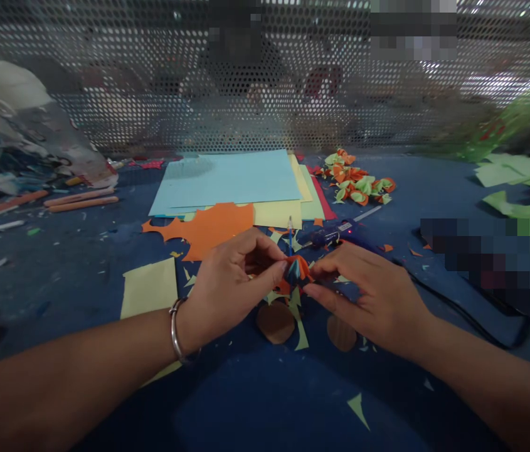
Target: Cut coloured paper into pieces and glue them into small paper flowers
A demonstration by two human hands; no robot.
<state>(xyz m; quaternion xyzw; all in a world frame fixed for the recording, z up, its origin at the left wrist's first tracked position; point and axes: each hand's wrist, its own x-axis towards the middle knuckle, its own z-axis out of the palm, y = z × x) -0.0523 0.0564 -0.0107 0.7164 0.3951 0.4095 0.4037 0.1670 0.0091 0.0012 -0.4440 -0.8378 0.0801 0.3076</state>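
Between my two hands is a small folded paper piece (296, 269), orange and light blue with a dark part. My left hand (233, 285), with a silver bangle at its wrist, pinches its left side between thumb and fingers. From the other side, my right hand (365, 290) has thumb and fingertips closed on its right edge. Just below lie two round brown discs, one (276, 322) at the left and another (341, 333) partly under my right hand. A blue glue gun (328, 235) lies behind my right hand, its small light red.
Sheets of light blue paper (236, 179) lie at the back over yellow, green and red ones. Before them is a cut orange sheet (217, 229). Finished orange and green paper pieces (359, 179) are heaped behind the glue gun. A perforated metal panel (246, 81) closes the back.
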